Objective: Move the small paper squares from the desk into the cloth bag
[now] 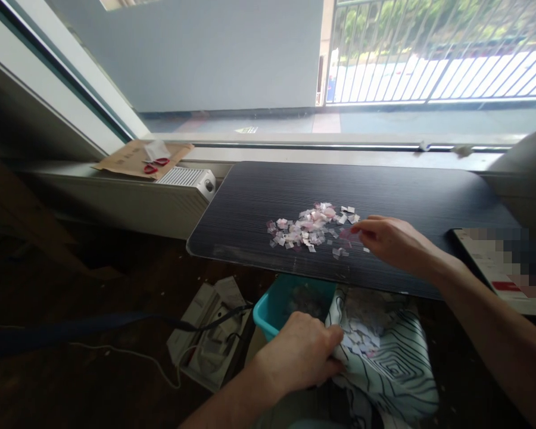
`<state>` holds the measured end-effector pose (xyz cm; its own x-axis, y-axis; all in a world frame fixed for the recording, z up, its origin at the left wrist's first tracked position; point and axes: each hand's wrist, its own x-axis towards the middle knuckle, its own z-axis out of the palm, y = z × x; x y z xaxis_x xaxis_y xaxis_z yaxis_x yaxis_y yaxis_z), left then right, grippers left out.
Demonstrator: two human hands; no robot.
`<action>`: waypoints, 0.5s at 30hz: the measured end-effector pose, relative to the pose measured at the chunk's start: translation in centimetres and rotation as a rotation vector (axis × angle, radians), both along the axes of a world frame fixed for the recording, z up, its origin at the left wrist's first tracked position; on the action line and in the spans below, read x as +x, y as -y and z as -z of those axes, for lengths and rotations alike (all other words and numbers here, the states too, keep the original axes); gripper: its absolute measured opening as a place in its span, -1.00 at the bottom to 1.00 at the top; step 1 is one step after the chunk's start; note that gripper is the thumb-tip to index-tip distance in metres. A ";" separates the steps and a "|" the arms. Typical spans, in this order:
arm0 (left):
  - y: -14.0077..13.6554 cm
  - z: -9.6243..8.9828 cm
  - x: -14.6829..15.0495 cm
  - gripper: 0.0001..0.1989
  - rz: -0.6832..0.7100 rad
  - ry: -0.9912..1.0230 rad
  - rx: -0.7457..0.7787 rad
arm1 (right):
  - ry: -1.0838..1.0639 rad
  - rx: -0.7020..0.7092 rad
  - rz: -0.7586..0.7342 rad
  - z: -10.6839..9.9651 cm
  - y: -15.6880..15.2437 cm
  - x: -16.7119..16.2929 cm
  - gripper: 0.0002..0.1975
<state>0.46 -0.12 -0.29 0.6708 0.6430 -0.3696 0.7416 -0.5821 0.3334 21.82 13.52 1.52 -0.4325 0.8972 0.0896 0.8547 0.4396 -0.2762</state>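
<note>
My left hand [300, 348] is closed on the rim of a pale patterned cloth bag [397, 369], below the table's front edge. Small white scraps [361, 333] lie inside the bag. Above the dark tabletop, my right hand [386, 238] pinches a pinkish see-through scrap [347, 234] between thumb and fingers. Just left of it spreads a loose pile of small white, pink and clear scraps [312, 223]. Beside the bag, under the table edge, a turquoise bin [268, 307] holds more clear scraps, partly hidden by my left hand.
The dark table [250, 190] stands against a window sill. Red-handled scissors [156, 165] rest on a brown envelope [125, 158], near a white radiator [190, 179]. A flat dark-edged object [473, 256] is at the right. An open white box [209, 339] with cables lies on the floor.
</note>
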 end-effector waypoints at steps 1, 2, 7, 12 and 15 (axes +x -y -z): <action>0.0 0.0 0.1 -0.75 0.000 -0.001 0.000 | -0.007 0.041 0.037 0.2 -0.2 0.2 -0.68; -0.1 -0.1 0.1 -0.74 0.002 -0.001 0.001 | -0.012 0.074 0.066 0.5 -0.3 0.2 -0.67; -0.2 -0.2 0.3 -0.74 0.018 0.014 0.006 | -0.065 0.000 -0.048 1.3 0.4 0.3 -0.68; -0.3 -0.3 0.6 -0.77 0.028 0.017 0.004 | -0.066 0.060 0.056 1.5 2.4 1.2 -0.69; -0.4 -0.5 0.9 -0.75 0.036 0.017 0.000 | -0.071 0.058 0.068 1.6 3.7 1.0 -0.70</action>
